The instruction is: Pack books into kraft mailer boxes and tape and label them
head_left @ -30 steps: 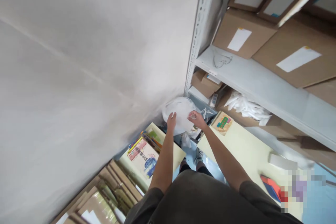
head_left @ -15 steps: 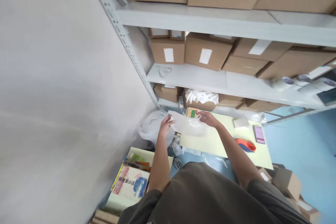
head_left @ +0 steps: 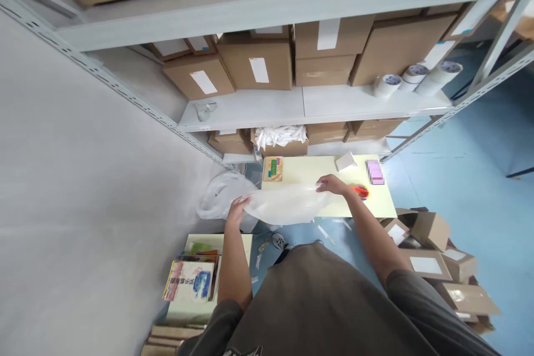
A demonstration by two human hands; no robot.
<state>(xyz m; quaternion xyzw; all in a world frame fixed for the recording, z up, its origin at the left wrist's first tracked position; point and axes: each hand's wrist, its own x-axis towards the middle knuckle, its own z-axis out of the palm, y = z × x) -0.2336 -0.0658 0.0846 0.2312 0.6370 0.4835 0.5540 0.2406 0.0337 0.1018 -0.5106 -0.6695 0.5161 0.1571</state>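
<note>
A clear plastic bag [head_left: 283, 206] is stretched between my two hands above the near edge of a pale yellow table [head_left: 317, 169]. My left hand [head_left: 236, 212] grips its left end, fingers closed on the film. My right hand [head_left: 331, 184] pinches the right end over the table. On the table lie a wooden puzzle board with coloured pieces [head_left: 273, 168], a small white box [head_left: 345, 161], a red and blue tape dispenser [head_left: 361, 191] and a blurred pink item [head_left: 374, 171].
A white bag of plastic [head_left: 219, 197] sits on the floor by the wall. Grey metal shelves [head_left: 292, 105] hold labelled cardboard boxes and tape rolls [head_left: 411, 75]. Books [head_left: 189, 281] lie on a low table at left. Cardboard boxes [head_left: 434, 247] are piled at right on the blue floor.
The view has swung right from the wall corner toward the table. Both hands lifted a clear bag out of the white bag pile and spread it wide over the table edge.
</note>
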